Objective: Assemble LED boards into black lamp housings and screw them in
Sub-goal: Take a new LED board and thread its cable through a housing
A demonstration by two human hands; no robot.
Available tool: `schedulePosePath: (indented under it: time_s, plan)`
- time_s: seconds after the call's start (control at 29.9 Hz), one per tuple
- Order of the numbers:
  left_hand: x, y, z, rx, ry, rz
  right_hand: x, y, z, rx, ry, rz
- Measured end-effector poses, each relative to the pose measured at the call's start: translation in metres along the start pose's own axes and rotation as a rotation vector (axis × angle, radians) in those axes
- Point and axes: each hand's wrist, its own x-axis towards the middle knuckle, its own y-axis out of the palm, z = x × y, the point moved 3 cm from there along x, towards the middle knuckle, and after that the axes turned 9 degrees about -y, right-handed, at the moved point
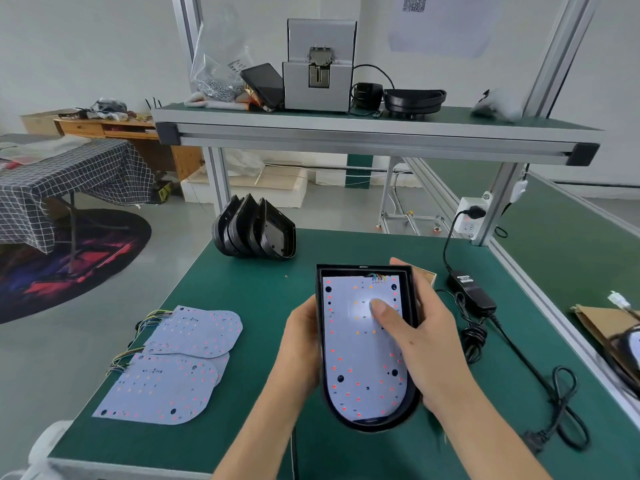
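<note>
A black lamp housing [408,415] is held above the green table, with a white LED board [360,362] lying inside it, coloured wires at its far end. My left hand [299,344] grips the housing's left wall from the side. My right hand [424,327] wraps round the right wall, its thumb pressing on the board's upper middle. Several loose LED boards [173,372] with wire tails lie overlapped at the table's left. A row of empty black housings [254,230] stands on edge at the table's far side.
A black power adapter [471,289] and its coiled cable [568,407] lie on the green table [242,299] to the right. A screw feeder machine [318,67], a bag of screws [218,74] and a black housing [414,98] sit on the upper shelf. A wall socket [471,216] hangs on the right post.
</note>
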Motion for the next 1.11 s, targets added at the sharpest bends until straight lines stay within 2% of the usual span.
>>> schedulePosePath:
  time_s: [0.07,0.1,0.2,0.3,0.37,0.44,0.5,0.57,0.7,0.77,0.87,0.94,1.0,1.11]
  plan:
    - [0.003,-0.001,0.001,-0.041,-0.084,-0.019,-0.002,0.0,-0.001,-0.028,0.01,0.022]
    - [0.003,-0.003,-0.002,0.052,-0.051,-0.073,-0.002,-0.001,0.0,-0.026,0.017,0.028]
    - [-0.001,-0.011,-0.011,0.529,0.197,-0.199,0.0,-0.007,-0.002,0.026,0.051,0.038]
    - [-0.005,-0.021,-0.014,0.688,0.419,-0.28,0.0,-0.011,-0.005,0.114,0.093,0.004]
    - [-0.006,-0.018,-0.015,0.814,0.477,-0.309,0.0,-0.011,-0.006,0.164,0.108,-0.028]
    - [-0.004,-0.016,-0.008,0.767,0.366,-0.213,-0.001,-0.009,-0.006,0.152,0.096,-0.033]
    - [-0.003,-0.014,-0.003,0.566,0.219,-0.123,-0.002,-0.007,-0.008,0.137,0.089,-0.027]
    - [-0.004,-0.014,-0.001,0.453,0.15,-0.147,-0.005,-0.007,-0.011,0.127,0.094,-0.016]
    - [-0.001,-0.021,0.005,0.559,0.082,-0.237,-0.008,-0.012,-0.013,0.164,0.107,-0.045]
    - [-0.006,-0.025,0.001,0.463,0.092,-0.157,-0.009,-0.019,-0.019,0.177,0.121,-0.042]
    - [-0.014,-0.024,-0.015,0.164,0.115,0.052,-0.011,-0.029,-0.033,0.233,0.177,0.036]
    - [-0.018,-0.02,-0.026,0.21,0.165,0.076,-0.014,-0.034,-0.042,0.302,0.221,0.172]
    - [-0.022,-0.012,-0.037,0.399,0.246,0.018,-0.015,-0.038,-0.043,0.339,0.206,0.298]
    - [-0.027,0.0,-0.051,0.676,0.36,-0.067,-0.005,-0.048,-0.027,0.34,0.067,0.268]
